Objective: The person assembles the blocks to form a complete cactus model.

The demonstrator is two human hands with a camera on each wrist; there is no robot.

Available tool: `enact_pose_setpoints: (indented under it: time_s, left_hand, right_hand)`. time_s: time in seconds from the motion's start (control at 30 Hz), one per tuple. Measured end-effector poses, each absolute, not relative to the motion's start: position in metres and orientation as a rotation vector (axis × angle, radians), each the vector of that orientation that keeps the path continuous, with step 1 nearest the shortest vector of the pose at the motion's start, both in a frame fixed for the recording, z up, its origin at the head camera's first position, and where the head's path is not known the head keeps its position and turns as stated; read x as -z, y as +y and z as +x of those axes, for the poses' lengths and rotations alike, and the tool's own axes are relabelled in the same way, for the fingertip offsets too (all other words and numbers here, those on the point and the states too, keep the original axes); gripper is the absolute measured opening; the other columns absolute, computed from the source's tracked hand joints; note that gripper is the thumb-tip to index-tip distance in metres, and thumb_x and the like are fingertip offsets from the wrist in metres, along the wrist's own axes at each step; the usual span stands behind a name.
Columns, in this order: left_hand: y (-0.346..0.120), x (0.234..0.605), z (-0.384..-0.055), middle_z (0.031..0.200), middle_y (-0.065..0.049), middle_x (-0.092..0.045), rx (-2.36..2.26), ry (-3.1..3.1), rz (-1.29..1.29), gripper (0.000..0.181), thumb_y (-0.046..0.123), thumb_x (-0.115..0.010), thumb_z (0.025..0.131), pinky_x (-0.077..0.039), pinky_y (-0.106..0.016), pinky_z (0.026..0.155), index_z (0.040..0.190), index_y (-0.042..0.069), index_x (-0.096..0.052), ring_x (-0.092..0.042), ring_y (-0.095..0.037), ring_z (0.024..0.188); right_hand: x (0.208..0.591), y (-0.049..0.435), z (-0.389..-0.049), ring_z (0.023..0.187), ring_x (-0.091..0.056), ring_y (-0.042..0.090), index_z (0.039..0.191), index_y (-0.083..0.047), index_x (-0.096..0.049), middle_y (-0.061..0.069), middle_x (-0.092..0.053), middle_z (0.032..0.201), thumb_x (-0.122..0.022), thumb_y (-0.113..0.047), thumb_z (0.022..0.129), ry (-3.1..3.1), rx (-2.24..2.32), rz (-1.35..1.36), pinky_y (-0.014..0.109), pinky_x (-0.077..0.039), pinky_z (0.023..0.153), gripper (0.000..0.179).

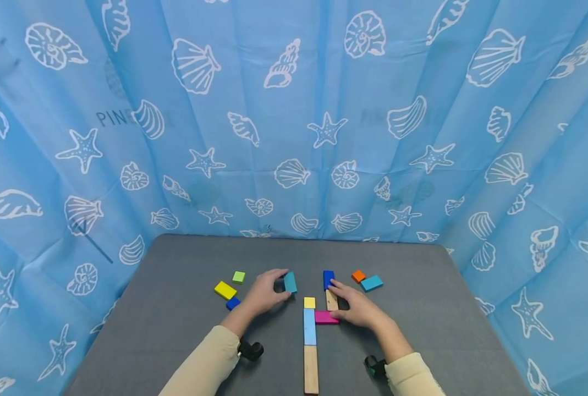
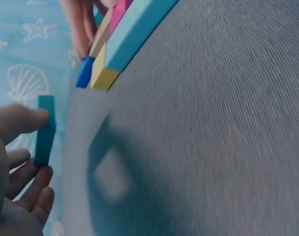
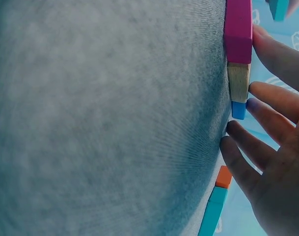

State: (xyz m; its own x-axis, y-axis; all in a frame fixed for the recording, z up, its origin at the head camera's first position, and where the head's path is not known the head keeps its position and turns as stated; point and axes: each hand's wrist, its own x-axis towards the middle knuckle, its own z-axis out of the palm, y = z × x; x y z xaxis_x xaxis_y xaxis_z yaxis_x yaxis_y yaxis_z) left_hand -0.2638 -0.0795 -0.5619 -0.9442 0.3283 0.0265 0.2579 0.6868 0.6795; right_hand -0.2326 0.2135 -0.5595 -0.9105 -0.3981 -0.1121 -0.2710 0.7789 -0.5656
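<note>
In my left hand (image 1: 264,294) a teal block (image 1: 290,282) is pinched between thumb and fingers, held above the table as its shadow shows in the left wrist view. My right hand (image 1: 358,305) rests its fingertips on a row of blocks, fingers spread and nearly straight. Its thumb is at a magenta block (image 1: 327,317), and other fingers touch a natural wood block (image 1: 331,300) and the near end of a dark blue block (image 1: 328,279). Left of these, a small yellow block (image 1: 309,302), a light blue block (image 1: 309,326) and a long wooden block (image 1: 311,369) form a straight line.
On the grey table (image 1: 185,341), a green block (image 1: 238,277), a yellow block (image 1: 225,290) and a blue block (image 1: 232,303) lie near the left hand. An orange block (image 1: 358,276) and a turquoise block (image 1: 372,283) lie right. A blue shell-print curtain (image 1: 294,137) hangs behind.
</note>
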Motion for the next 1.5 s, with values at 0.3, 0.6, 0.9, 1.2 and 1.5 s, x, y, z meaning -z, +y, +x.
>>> enact_pose_setpoints:
  time_s: [0.3, 0.6, 0.9, 1.2, 1.5]
  left_hand:
    - [-0.04, 0.574, -0.273, 0.152, -0.013, -0.051, -1.047, 2.762, 0.53, 0.056, 0.023, -0.067, 0.099, -0.037, -0.051, 0.115, 0.149, 0.006, -0.049, -0.044, -0.034, 0.142]
    - [-0.027, 0.582, -0.279, 0.155, -0.012, -0.046, -1.1, 2.679, 0.458, 0.054, 0.024, -0.063, 0.101, -0.033, -0.054, 0.117, 0.151, 0.009, -0.047, -0.039, -0.035, 0.146]
    - [-0.025, 0.583, -0.277, 0.154, -0.01, -0.048, -1.039, 2.672, 0.491, 0.055, 0.023, -0.064, 0.101, -0.034, -0.051, 0.117, 0.151, 0.01, -0.047, -0.04, -0.031, 0.145]
    - [-0.026, 0.586, -0.274, 0.153, -0.01, -0.048, -1.005, 2.692, 0.602, 0.066, 0.036, -0.073, 0.094, -0.038, -0.05, 0.115, 0.149, 0.009, -0.049, -0.041, -0.031, 0.144]
    - [-0.025, 0.586, -0.273, 0.154, -0.009, -0.048, -0.969, 2.697, 0.605, 0.065, 0.034, -0.072, 0.094, -0.038, -0.049, 0.115, 0.15, 0.009, -0.049, -0.04, -0.03, 0.144]
  right_hand:
    - [0.559, 0.216, -0.232, 0.145, -0.037, 0.041, 0.15, -0.01, -0.049, 0.012, -0.037, 0.161, -0.077, -0.032, 0.09, 2.74, 0.811, -0.523, 0.062, -0.032, 0.114, 0.069]
    - [0.56, 0.215, -0.234, 0.146, -0.036, 0.042, 0.151, -0.008, -0.048, 0.013, -0.036, 0.162, -0.075, -0.03, 0.092, 2.723, 0.848, -0.565, 0.063, -0.032, 0.113, 0.069]
    - [0.56, 0.216, -0.235, 0.146, -0.036, 0.042, 0.151, -0.008, -0.048, 0.013, -0.036, 0.162, -0.075, -0.03, 0.091, 2.722, 0.834, -0.573, 0.063, -0.032, 0.114, 0.069]
    - [0.56, 0.218, -0.236, 0.146, -0.035, 0.042, 0.151, -0.008, -0.048, 0.014, -0.036, 0.162, -0.075, -0.031, 0.092, 2.72, 0.829, -0.592, 0.063, -0.032, 0.113, 0.069]
    - [0.561, 0.218, -0.235, 0.146, -0.035, 0.042, 0.151, -0.008, -0.048, 0.014, -0.035, 0.162, -0.074, -0.031, 0.093, 2.72, 0.812, -0.582, 0.063, -0.031, 0.114, 0.068]
